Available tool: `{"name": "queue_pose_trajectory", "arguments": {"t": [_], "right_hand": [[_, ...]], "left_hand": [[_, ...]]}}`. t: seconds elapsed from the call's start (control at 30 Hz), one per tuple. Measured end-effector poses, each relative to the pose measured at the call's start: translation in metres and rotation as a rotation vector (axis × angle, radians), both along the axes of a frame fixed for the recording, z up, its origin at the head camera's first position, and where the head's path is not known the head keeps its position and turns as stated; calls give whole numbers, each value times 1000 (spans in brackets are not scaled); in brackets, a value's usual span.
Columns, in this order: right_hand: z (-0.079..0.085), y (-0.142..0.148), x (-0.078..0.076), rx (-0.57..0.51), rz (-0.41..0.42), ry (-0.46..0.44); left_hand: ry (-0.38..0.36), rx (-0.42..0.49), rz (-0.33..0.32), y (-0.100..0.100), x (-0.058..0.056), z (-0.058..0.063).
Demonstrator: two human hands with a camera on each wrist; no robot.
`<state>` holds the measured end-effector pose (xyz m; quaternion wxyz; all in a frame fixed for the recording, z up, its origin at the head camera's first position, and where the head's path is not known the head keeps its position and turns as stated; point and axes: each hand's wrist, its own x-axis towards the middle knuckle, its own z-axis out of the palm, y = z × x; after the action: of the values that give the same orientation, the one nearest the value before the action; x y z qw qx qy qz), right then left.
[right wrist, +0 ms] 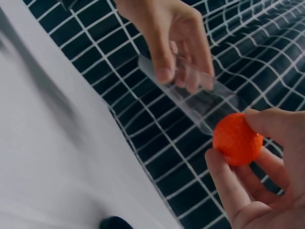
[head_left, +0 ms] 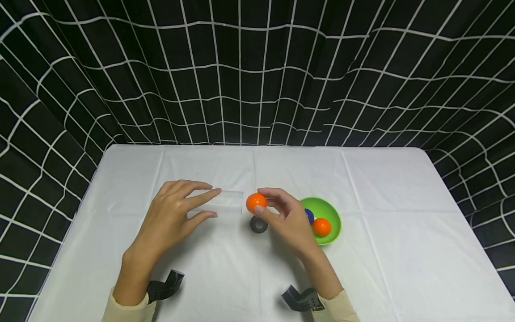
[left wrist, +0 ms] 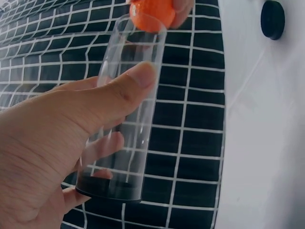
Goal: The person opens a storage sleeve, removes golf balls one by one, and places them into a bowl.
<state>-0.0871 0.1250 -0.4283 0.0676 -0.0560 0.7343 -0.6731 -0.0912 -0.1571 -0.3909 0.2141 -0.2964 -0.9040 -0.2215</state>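
A clear plastic tube [left wrist: 138,100] is gripped in my left hand [head_left: 173,210], thumb on one side and fingers on the other. It lies sideways in the head view, its open end toward the right. My right hand [head_left: 287,219] pinches an orange ball [head_left: 255,203] between thumb and fingertips, right at that open end. In the right wrist view the ball [right wrist: 237,139] overlaps the tube's rim. The tube's other end has a dark band in the left wrist view, and only the clear wall shows between my left fingers.
A green bowl [head_left: 335,230] stands beside my right hand, holding another orange ball [head_left: 321,227] and a blue ball [head_left: 309,216] partly hidden by the hand. A round black cap [head_left: 259,225] lies on the white-covered table [head_left: 382,268]. Dark cloth with a white grid surrounds the table.
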Motion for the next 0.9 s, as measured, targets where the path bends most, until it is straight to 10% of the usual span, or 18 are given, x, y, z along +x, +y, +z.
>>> {"name": "queue_pose_trajectory", "arguments": {"t": [0.5,0.9], "right_hand": [[16,41,-1,7,-45,71],[22,72,3,223,8,183]], "left_hand": [[-16,39,5,-4,1,0],[-52,50,14,-3,1,0]]}}
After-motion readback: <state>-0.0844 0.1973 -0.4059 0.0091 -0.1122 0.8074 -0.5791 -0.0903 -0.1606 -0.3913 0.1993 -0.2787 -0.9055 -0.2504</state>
